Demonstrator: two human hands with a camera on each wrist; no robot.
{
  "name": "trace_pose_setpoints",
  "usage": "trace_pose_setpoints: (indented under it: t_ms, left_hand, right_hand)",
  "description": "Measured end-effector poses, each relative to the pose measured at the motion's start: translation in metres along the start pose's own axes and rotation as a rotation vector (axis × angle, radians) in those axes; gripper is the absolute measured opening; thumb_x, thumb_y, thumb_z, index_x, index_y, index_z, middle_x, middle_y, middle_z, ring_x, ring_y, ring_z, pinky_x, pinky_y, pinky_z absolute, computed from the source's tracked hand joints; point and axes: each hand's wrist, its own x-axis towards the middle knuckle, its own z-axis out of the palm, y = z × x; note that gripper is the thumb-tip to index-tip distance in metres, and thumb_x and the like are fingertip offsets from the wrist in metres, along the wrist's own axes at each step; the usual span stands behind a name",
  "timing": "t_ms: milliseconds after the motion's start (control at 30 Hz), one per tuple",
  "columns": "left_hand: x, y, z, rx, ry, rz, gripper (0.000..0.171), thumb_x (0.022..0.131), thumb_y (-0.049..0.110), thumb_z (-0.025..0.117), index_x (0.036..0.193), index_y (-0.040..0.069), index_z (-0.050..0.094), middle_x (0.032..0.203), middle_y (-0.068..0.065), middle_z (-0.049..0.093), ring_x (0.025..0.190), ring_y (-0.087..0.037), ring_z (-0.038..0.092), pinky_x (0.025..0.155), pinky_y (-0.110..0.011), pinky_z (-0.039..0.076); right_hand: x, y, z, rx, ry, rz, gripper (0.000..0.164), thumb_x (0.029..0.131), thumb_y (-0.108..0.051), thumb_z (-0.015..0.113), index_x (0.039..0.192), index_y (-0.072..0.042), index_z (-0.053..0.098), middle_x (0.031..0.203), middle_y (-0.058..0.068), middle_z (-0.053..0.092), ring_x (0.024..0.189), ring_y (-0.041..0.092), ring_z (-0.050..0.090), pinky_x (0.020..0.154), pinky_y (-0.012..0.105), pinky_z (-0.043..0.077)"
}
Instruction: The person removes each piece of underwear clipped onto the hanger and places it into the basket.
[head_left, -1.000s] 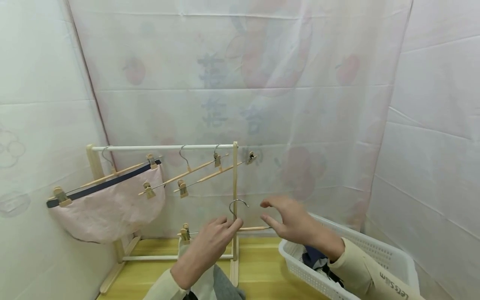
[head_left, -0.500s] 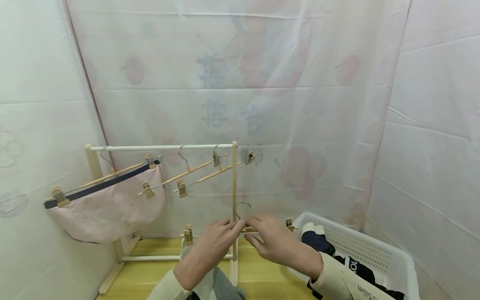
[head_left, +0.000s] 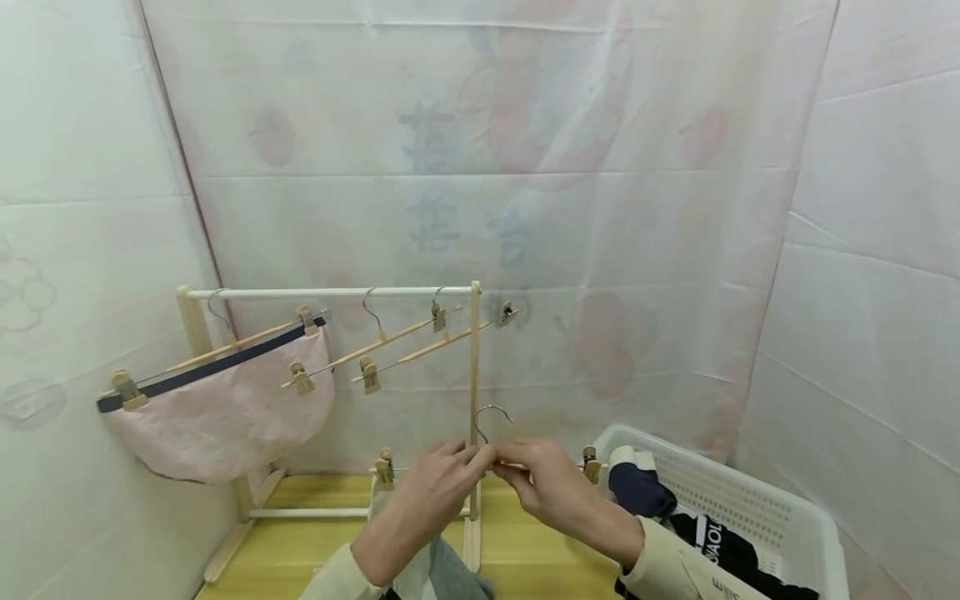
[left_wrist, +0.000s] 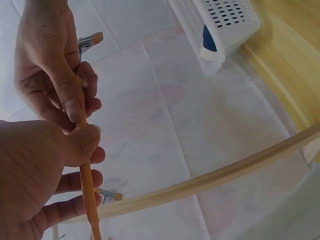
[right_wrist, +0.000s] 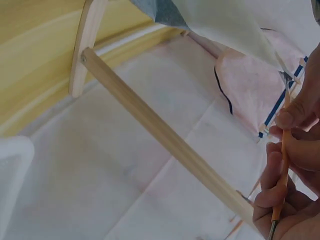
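Observation:
In the head view, my left hand (head_left: 431,500) and right hand (head_left: 555,487) meet at the middle of a clip hanger, below its metal hook (head_left: 495,410). Both pinch its wooden bar (left_wrist: 87,190) between thumb and fingers, as the left wrist view shows. The hanger's left clip (head_left: 385,468) grips a white and grey cloth garment (right_wrist: 225,25), which hangs down partly behind my left forearm. Its right clip (head_left: 591,464) sticks out beyond my right hand with no cloth visible in it. The hanger overlaps the rack's right post (head_left: 475,375) in this view.
The drying rack's white rail (head_left: 337,292) carries a pink garment (head_left: 225,417) clipped to a hanger, plus two bare clip hangers (head_left: 375,343). At right, a white basket (head_left: 795,504) holds dark clothes (head_left: 645,487), partly behind my right sleeve. Yellow wood-grain tabletop (head_left: 540,542) lies below.
My right hand has come left from over the basket and now pinches the hanger bar beside my left hand. The hanger has shifted slightly right, and the basket's clothes are more exposed.

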Motion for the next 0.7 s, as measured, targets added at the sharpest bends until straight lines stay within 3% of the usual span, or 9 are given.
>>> trace_pose_setpoints:
  t_ms: [133, 267, 500, 700]
  left_hand:
    - [-0.004, -0.002, 0.003, -0.015, 0.035, -0.008, 0.025, 0.078, 0.027, 0.068, 0.094, 0.022, 0.05, 0.077, 0.014, 0.06, 0.066, -0.006, 0.046, 0.059, -0.018, 0.04]
    - [-0.012, -0.009, 0.007, -0.039, 0.044, -0.046, 0.024, 0.078, 0.035, 0.067, 0.091, 0.021, 0.052, 0.079, 0.012, 0.055, 0.074, -0.007, 0.048, 0.066, -0.021, 0.042]
    - [-0.032, -0.03, 0.01, -0.107, 0.082, -0.194, 0.032, 0.08, 0.039, 0.063, 0.104, 0.019, 0.055, 0.098, 0.005, 0.059, 0.094, -0.015, 0.053, 0.081, -0.034, 0.044]
    - [-0.05, -0.045, 0.011, -0.22, 0.041, -0.3, 0.024, 0.086, 0.038, 0.057, 0.103, 0.021, 0.054, 0.091, 0.009, 0.058, 0.083, -0.008, 0.053, 0.077, -0.031, 0.042]
  right_hand:
    - [-0.002, 0.002, 0.001, 0.049, 0.015, -0.01, 0.022, 0.085, -0.016, 0.06, 0.098, -0.033, 0.066, 0.079, -0.012, 0.065, 0.063, -0.004, 0.055, 0.055, 0.013, 0.044]
    - [-0.005, 0.005, 0.002, 0.076, -0.018, 0.033, 0.016, 0.086, -0.018, 0.059, 0.097, -0.026, 0.068, 0.086, -0.009, 0.068, 0.069, -0.003, 0.059, 0.058, 0.013, 0.047]
    - [-0.012, 0.014, -0.002, 0.109, -0.001, 0.086, 0.017, 0.085, -0.018, 0.06, 0.098, -0.026, 0.068, 0.094, -0.009, 0.068, 0.08, 0.0, 0.063, 0.064, 0.014, 0.05]
    - [-0.017, 0.02, -0.004, 0.123, 0.027, 0.092, 0.016, 0.085, -0.017, 0.061, 0.098, -0.021, 0.069, 0.092, -0.009, 0.068, 0.077, -0.001, 0.062, 0.063, 0.015, 0.05]
